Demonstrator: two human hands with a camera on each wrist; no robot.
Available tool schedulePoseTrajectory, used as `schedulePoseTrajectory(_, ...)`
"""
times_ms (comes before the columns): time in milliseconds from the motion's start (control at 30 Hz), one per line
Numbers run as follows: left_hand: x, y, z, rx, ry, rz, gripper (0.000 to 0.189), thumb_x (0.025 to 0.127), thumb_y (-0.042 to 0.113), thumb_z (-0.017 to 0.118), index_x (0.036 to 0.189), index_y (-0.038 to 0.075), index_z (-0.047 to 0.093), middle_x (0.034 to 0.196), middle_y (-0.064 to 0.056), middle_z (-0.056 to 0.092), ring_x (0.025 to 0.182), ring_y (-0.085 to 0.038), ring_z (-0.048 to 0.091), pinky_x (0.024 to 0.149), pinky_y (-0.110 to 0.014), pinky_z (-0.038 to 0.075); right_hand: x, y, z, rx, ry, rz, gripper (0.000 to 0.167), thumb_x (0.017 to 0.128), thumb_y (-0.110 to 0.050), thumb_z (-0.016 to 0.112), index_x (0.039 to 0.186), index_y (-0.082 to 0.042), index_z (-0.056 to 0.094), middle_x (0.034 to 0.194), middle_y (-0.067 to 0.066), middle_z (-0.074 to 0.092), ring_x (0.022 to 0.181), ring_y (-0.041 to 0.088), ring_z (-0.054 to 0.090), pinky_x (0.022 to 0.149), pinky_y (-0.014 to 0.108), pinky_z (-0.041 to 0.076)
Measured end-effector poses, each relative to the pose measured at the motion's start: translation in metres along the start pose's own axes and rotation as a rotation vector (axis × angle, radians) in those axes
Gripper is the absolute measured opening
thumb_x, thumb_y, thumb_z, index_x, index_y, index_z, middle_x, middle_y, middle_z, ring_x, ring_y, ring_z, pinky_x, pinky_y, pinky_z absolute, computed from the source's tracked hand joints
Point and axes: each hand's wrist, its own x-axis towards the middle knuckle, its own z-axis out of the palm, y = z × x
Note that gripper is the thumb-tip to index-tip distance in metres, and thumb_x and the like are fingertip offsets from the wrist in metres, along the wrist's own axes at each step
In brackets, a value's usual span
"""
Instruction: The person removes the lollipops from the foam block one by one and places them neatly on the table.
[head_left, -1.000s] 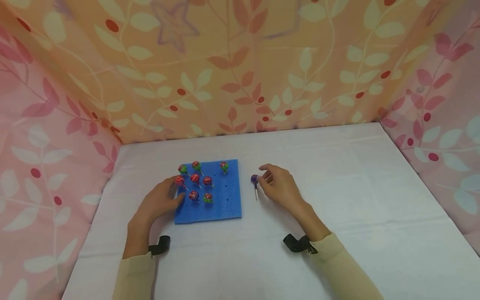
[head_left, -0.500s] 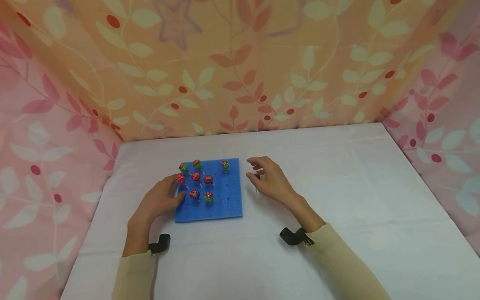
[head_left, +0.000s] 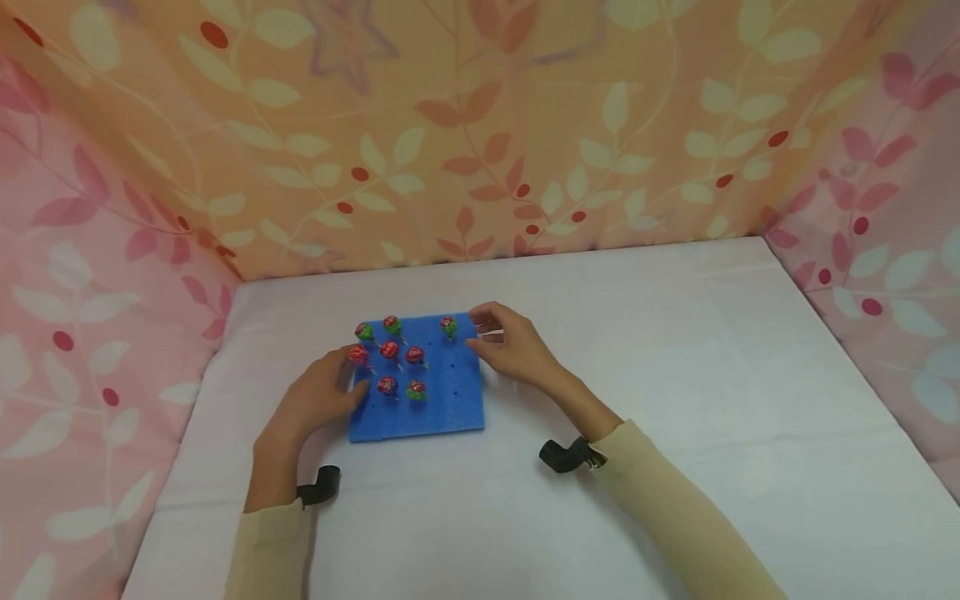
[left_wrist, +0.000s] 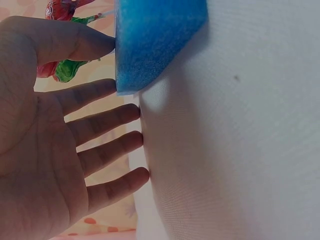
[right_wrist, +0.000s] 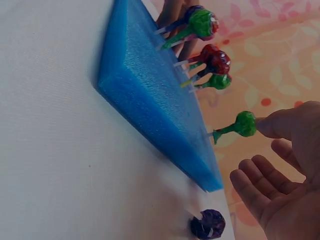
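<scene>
A blue foam board [head_left: 442,417] lies on the table with several wrapped lollipops standing in it, their stick ends down. My left hand [head_left: 318,396] is at the board's left edge; in the left wrist view its thumb and index fingertips touch the blue foam, fingers fairly straight. At the right edge, my right hand [head_left: 517,346] hovers with fingers spread, holding nothing visible. Its thumb tip appears close to a green lollipop [right_wrist: 245,124]; whether they touch I cannot tell. A purple-wrapped lollipop [right_wrist: 207,224] lies on the table beside the board, hidden by the right hand in the head view.
Small holes dot the foam between the lollipops. The white-covered table [head_left: 675,350] is bordered by patterned cloth [head_left: 570,125] at the back and both sides. A black wrist device [head_left: 321,486] sits on each forearm.
My right hand has moved left and slightly away from me, from beside the purple lollipop to the board's right edge, with the lollipop left on the table. My left hand has stayed put.
</scene>
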Motion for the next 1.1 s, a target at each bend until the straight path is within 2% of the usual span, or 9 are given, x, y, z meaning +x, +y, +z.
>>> schedulePoseTrajectory(267,-0.003,0.000,-0.002,0.002,-0.012,-0.008,0.073,0.100,0.033,0.064,0.160,0.000,0.039,0.160,-0.030,0.047,0.149,-0.053,0.043,0.121,-0.072,0.036,0.014,-0.001,0.019,-0.034,-0.002,-0.013,0.045,0.100,-0.010,0.071,0.142,-0.002,0.057,0.134,0.019,0.068,0.121,0.032,0.073,0.103,0.043,0.062)
schedulePoseTrajectory(433,-0.005,-0.002,-0.001,-0.004,-0.017,-0.013,0.073,0.100,0.033,0.064,0.159,-0.001,0.039,0.160,-0.030,0.047,0.149,-0.054,0.043,0.121,-0.072,0.036,0.020,0.000,0.028,-0.032,0.011,0.001,0.045,0.099,-0.012,0.072,0.141,-0.002,0.058,0.131,0.018,0.070,0.118,0.031,0.075,0.101,0.040,0.063)
schedulePoseTrajectory(633,-0.004,-0.004,0.002,-0.005,-0.002,-0.003,0.073,0.100,0.035,0.065,0.159,0.001,0.040,0.159,-0.029,0.049,0.148,-0.052,0.045,0.120,-0.072,0.038,0.027,0.000,0.033,-0.014,0.042,-0.003,0.042,0.096,-0.008,0.075,0.136,-0.001,0.061,0.128,0.018,0.071,0.115,0.032,0.076,0.099,0.040,0.064)
schedulePoseTrajectory(900,-0.003,-0.003,0.000,0.000,0.013,0.018,0.072,0.099,0.035,0.066,0.158,0.001,0.042,0.156,-0.030,0.052,0.146,-0.052,0.047,0.118,-0.072,0.040,0.033,0.000,0.040,-0.052,0.069,0.016,0.030,0.096,-0.008,0.075,0.123,-0.007,0.064,0.110,0.015,0.077,0.104,0.028,0.077,0.096,0.039,0.065)
schedulePoseTrajectory(1100,0.000,0.000,0.000,-0.001,0.018,0.015,0.071,0.100,0.034,0.066,0.158,0.001,0.043,0.157,-0.029,0.051,0.147,-0.052,0.046,0.120,-0.071,0.038,0.035,0.002,0.041,-0.062,0.089,0.011,0.026,0.096,-0.006,0.074,0.121,-0.007,0.066,0.109,0.013,0.078,0.103,0.026,0.077,0.095,0.037,0.065)
